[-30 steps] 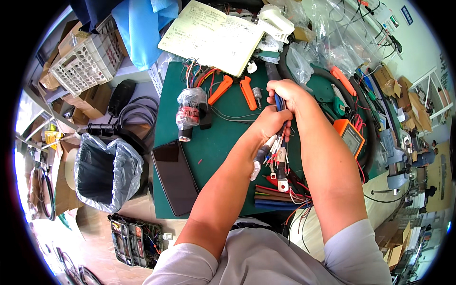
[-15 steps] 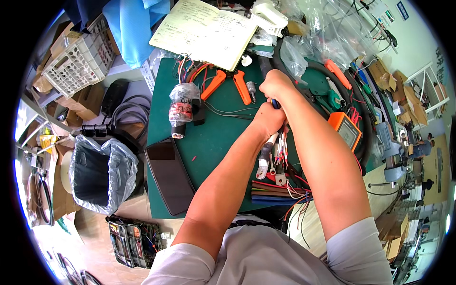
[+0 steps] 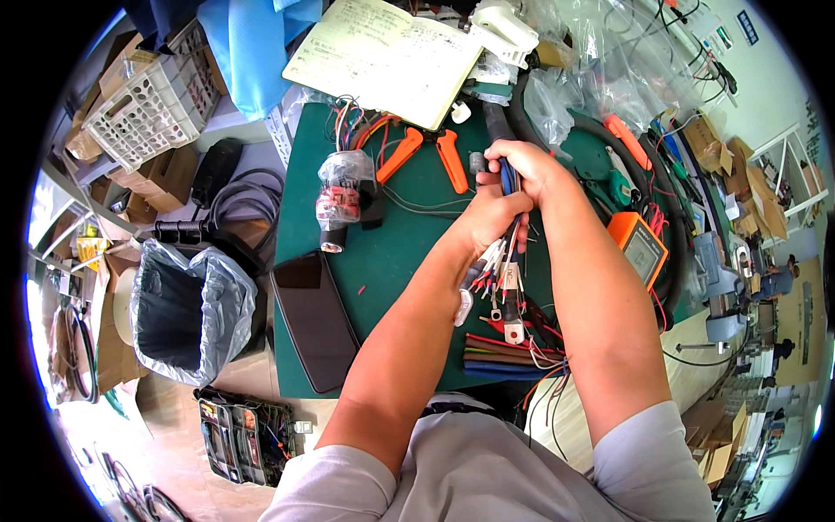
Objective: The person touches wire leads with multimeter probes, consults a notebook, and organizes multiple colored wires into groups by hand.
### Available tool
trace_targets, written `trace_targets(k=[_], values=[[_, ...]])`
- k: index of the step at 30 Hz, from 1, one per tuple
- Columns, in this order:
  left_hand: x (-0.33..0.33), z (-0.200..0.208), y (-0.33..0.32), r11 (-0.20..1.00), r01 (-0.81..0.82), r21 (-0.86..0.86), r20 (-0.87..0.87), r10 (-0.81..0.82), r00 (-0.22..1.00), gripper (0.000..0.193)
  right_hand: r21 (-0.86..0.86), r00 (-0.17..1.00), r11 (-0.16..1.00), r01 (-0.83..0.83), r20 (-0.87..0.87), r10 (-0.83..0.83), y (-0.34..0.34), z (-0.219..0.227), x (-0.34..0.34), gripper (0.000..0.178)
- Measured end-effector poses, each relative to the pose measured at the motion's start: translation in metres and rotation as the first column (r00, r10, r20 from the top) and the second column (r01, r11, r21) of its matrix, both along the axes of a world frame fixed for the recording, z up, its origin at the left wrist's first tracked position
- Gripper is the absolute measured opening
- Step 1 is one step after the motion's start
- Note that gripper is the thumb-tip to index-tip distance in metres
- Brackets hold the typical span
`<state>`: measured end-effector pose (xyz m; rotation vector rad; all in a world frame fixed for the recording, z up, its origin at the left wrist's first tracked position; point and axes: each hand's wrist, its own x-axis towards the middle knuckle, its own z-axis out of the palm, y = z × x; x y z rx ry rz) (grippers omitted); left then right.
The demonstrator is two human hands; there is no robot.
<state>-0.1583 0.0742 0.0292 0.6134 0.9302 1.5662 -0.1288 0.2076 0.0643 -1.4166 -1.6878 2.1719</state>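
My left hand (image 3: 492, 217) and right hand (image 3: 532, 167) are closed on one bundle of wires (image 3: 511, 180), the right hand farther from me. Blue and dark strands show between the two fists. The bundle lines up with a thick black cable (image 3: 497, 122) beyond my right hand. Below my left fist the wire ends fan out toward me. Several thin white-sleeved ends carry small tips, and a flat metal lug (image 3: 514, 332) sits on a thicker black lead. Another lug in clear plastic (image 3: 464, 306) lies beside my left forearm. My fingers partly hide the wires.
On the green mat (image 3: 400, 296) lie orange-handled pliers (image 3: 450, 163), a plastic-wrapped connector (image 3: 339, 202), a dark phone-like slab (image 3: 317, 322) and an orange multimeter (image 3: 639, 248). An open notebook (image 3: 383, 56) is at the back. A lined bin (image 3: 230, 326) stands left.
My hands have come slightly nearer to me and a little right, uncovering more of the wires between them. The hanging lugs have shifted. The whole view has moved slightly.
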Motion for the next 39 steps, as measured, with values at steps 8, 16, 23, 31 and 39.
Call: trace_targets(k=[8, 16, 23, 31, 39], values=[[0.004, 0.001, 0.000, 0.997, -0.020, -0.075, -0.038, 0.017, 0.999, 0.021, 0.520, 0.922, 0.774, -0.360, 0.328, 0.208, -0.015, 0.024, -0.005, 0.039], [-0.001, -0.003, 0.002, 1.000, 0.028, 0.004, 0.056, -0.028, 0.998, 0.020, 0.268, 0.999, 0.963, 0.024, 0.029, -0.033, 0.024, 0.009, -0.040, 0.026], [-0.002, -0.001, -0.001, 0.984, 0.075, 0.162, 0.311, -0.123, 0.942, 0.023, -0.384, 0.898, 0.907, 0.171, -0.317, -0.304, 0.033, -0.013, -0.039, 0.017], [-0.001, 0.000, -0.001, 0.997, 0.046, 0.055, 0.170, -0.055, 0.984, 0.024, 0.000, 0.993, 0.999, -0.049, -0.109, 0.049, 0.038, -0.011, -0.039, 0.012], [0.001, -0.004, 0.005, 0.999, 0.043, 0.010, 0.117, -0.044, 0.992, 0.023, 0.200, 0.995, 0.974, -0.104, 0.018, 0.102, 0.035, -0.008, -0.035, 0.017]])
